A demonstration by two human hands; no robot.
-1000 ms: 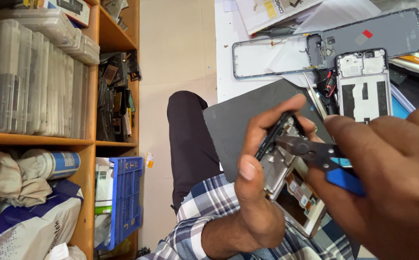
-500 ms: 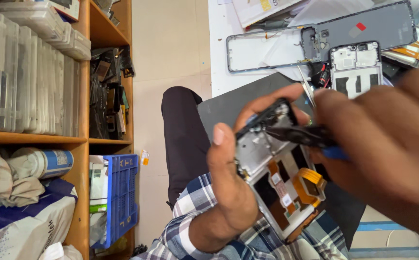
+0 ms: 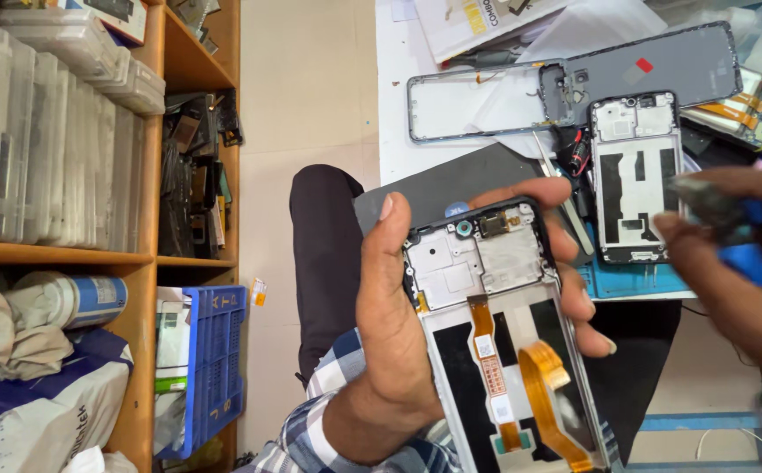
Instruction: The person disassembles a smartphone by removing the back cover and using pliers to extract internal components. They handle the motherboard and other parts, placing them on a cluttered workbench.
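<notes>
- 2 hands are at work: the left hand (image 3: 416,315) is clamped round an opened phone frame (image 3: 508,350), thumb along its near edge, fingers curled over the far side, inner face with orange flex cables turned up.
- Beside it, the right hand (image 3: 731,263) is closed on a blurred blue-handled tool (image 3: 740,236), held clear of the frame.
- By my judgement the work is mid-disassembly; the next move calls for a steady frame and the tool tip brought precisely to a part.
- Beyond the hands, a white table (image 3: 398,131) carries a dark mat (image 3: 451,180), a second gutted phone (image 3: 630,175) and a grey back cover (image 3: 661,66).
- Left of the left hand stands a wooden shelf (image 3: 135,258) with plastic boxes (image 3: 39,131) and a blue crate (image 3: 214,350).
</notes>
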